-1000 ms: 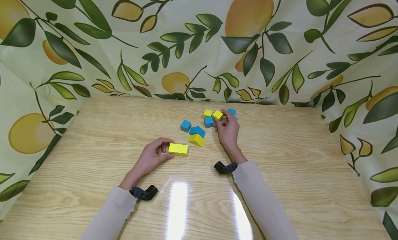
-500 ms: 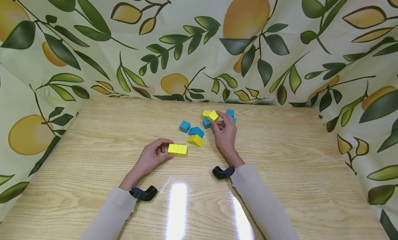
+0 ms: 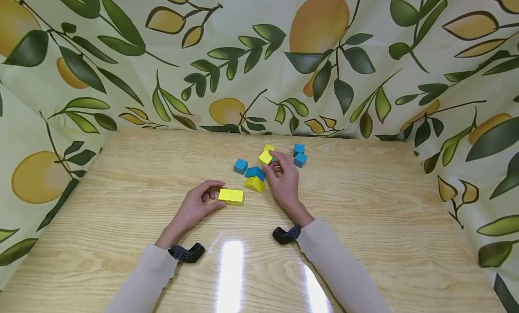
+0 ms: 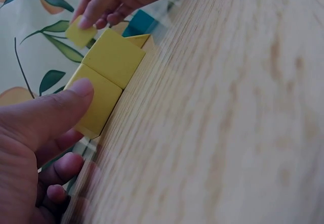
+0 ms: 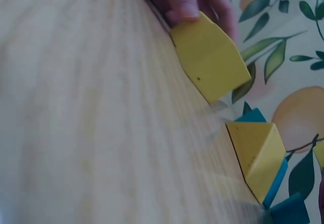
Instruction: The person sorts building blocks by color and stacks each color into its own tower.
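In the head view, my left hand (image 3: 198, 201) holds a yellow cube (image 3: 225, 194) between thumb and forefinger on the wooden table. A second yellow cube (image 3: 237, 197) sits flush against its right side. The left wrist view has the left thumb (image 4: 76, 95) on the face of the nearer cube. My right hand (image 3: 284, 180) pinches another yellow cube (image 3: 265, 158) by its right side, raised over the blocks at the back. Just below that hand's fingertips stand a blue triangular block (image 3: 254, 172) and a yellow triangular block (image 3: 254, 184), one right behind the other.
A blue cube (image 3: 240, 166) stands left of the triangular blocks. Two more blue cubes, one farther back (image 3: 298, 149) and one nearer (image 3: 300, 160), lie right of the right hand. Behind the raised cube, a yellow block (image 3: 269, 147) shows partly. Patterned cloth (image 3: 227, 70) borders the table.
My right hand has carried the yellow cube leftward and a little toward me, uncovering the blue cubes on the right. The left hand stays at its cube pair.
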The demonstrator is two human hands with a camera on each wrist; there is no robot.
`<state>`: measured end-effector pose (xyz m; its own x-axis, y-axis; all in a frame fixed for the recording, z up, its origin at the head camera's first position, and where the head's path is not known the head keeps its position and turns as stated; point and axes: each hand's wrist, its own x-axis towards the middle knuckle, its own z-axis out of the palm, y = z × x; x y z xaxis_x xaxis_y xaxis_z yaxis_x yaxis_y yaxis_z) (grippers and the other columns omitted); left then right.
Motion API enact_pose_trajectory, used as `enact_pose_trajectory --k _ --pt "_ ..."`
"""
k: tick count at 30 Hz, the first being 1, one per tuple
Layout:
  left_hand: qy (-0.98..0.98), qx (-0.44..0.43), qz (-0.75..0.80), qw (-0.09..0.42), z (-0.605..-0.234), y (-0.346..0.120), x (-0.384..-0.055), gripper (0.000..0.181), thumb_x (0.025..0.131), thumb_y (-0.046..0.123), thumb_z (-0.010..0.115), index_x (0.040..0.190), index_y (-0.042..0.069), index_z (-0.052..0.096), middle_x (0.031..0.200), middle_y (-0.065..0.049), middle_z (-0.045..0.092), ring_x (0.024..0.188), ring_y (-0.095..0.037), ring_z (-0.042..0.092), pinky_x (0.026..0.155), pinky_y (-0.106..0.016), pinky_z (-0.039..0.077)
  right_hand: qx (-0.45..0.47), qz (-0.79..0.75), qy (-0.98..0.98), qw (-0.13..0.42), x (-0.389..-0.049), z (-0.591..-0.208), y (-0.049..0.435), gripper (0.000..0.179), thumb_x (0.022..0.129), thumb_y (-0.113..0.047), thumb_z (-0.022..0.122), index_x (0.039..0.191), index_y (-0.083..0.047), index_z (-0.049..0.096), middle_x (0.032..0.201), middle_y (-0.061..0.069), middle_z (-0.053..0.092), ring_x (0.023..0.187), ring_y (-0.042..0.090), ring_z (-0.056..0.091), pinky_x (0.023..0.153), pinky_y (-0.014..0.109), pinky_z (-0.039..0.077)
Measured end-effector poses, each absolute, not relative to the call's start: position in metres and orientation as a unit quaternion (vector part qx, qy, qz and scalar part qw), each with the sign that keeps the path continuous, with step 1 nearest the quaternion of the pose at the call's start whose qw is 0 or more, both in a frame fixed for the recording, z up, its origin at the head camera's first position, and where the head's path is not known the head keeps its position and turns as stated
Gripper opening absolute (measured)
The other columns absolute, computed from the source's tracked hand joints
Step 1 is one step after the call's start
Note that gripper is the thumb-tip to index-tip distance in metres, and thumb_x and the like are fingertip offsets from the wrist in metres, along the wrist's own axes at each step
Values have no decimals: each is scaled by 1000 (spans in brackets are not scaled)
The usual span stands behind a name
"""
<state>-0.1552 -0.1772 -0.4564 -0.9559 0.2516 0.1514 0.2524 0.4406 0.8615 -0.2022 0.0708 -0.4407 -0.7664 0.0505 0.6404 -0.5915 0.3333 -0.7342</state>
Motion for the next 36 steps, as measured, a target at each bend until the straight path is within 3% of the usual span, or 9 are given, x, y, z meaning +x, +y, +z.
enact_pose_trajectory --k 7,18,28,36 --pt "-847 -143 -512 0 -457 -177 -156 48 79 12 79 124 8 60 93 -8 59 77 -25 45 65 -27 34 201 570 -756 253 -184 -423 58 39 80 11 70 117 10 59 105 24 56 77 32 59 67 28 52" --pt "-848 -149 -509 11 -458 -180 -157 38 80 14 79 115 12 65 89 -4 58 75 -21 44 63 -27 35 263 569 -744 231 -172 -419 44 37 77 14 72 113 14 61 104 28 57 78 39 56 63 48 50" --pt "-852 -144 -503 4 -459 -180 -156 37 80 13 78 114 10 65 88 -5 58 73 -21 43 63 -27 34 314 563 -742 184 -159 -418 34 37 77 12 72 112 13 62 99 25 58 79 39 56 64 49 50" --pt "-855 -134 -501 0 -440 -174 -148 45 81 2 75 123 1 58 95 -16 60 77 -32 46 65 -28 34 320 554 -753 155 -155 -419 29 39 78 7 74 115 10 62 93 20 59 78 37 57 64 47 49"
